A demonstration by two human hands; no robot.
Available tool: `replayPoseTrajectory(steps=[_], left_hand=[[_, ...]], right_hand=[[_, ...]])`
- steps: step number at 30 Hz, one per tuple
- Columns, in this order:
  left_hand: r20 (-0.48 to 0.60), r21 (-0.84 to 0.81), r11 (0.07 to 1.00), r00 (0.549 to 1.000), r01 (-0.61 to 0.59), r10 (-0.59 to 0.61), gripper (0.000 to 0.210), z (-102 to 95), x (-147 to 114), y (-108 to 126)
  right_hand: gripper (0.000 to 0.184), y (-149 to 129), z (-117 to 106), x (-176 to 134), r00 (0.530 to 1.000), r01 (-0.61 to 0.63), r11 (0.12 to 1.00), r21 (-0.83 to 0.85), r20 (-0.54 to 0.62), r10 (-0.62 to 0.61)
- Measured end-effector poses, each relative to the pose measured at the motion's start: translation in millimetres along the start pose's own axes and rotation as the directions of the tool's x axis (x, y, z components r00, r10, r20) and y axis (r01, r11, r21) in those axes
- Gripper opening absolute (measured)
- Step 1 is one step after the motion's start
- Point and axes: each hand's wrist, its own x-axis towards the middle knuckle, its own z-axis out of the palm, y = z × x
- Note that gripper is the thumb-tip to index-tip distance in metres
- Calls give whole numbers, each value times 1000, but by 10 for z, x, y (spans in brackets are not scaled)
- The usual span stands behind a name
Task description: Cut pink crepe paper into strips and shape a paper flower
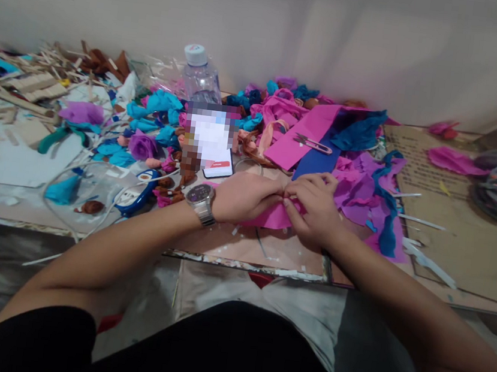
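Observation:
Both hands meet over the front of the table, their fingertips pinched together on a piece of pink crepe paper (272, 216). My left hand (249, 197), with a watch (200, 198) on its wrist, grips the paper from the left. From the right, my right hand (311, 209) closes on the same piece, its thumb and forefinger against the left fingertips. Part of the paper is hidden behind the fingers. Just beyond the hands lie thread snips (312, 144) on a pink sheet (300, 135) and a blue sheet (317, 161).
A phone (218, 167) and a clear bottle (202, 78) stand beyond my left hand, among several crepe paper flowers (142, 144). Wooden sticks (25, 83) are heaped at the far left. Purple crepe paper (360, 181) lies right of my hands, near cardboard (447, 222). A blue glue gun (136, 193) sits left.

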Motion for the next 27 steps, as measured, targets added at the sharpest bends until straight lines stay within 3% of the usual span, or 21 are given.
replayPoseTrajectory(steps=[10, 21, 27], left_hand=[[-60, 27, 1000, 998, 11, -10, 28, 46, 2, -18], [-100, 90, 994, 992, -62, 71, 30, 102, 9, -27], [-73, 60, 998, 997, -5, 9, 29, 88, 15, -59]], right_hand=[[9, 16, 2, 6, 999, 0, 1000, 27, -32, 1], [9, 5, 24, 6, 1000, 7, 999, 49, 6, -7], [12, 50, 22, -5, 999, -27, 999, 45, -27, 28]])
